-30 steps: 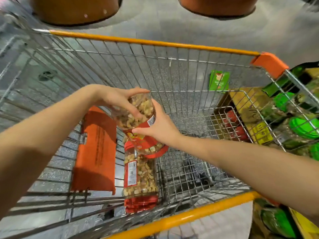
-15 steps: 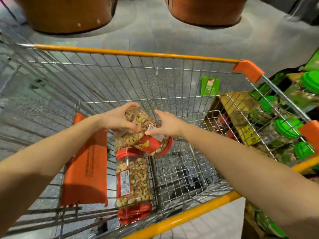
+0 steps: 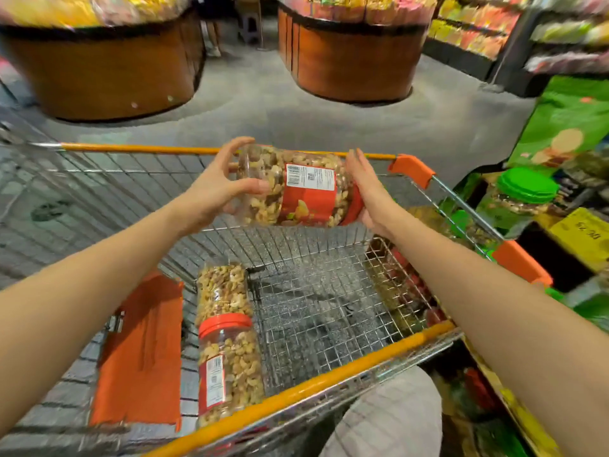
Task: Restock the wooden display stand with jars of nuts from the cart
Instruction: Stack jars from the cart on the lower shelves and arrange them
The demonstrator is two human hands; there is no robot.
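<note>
The left hand (image 3: 211,192) is curling its fingers round the clear base end of a jar of nuts (image 3: 296,186), while the right hand (image 3: 367,196) is pressing a flat palm, fingers straight, against its red lid. The jar of nuts is hanging sideways above the cart (image 3: 138,148), long axis running left to right, lid pointing right. With one end only pressed rather than gripped, it could slip and drop onto the two spare jars (image 3: 227,357) lying below.

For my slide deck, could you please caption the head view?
Left hand grips and right hand supports a jar of nuts sideways above the cart, where two more jars lie.
</note>
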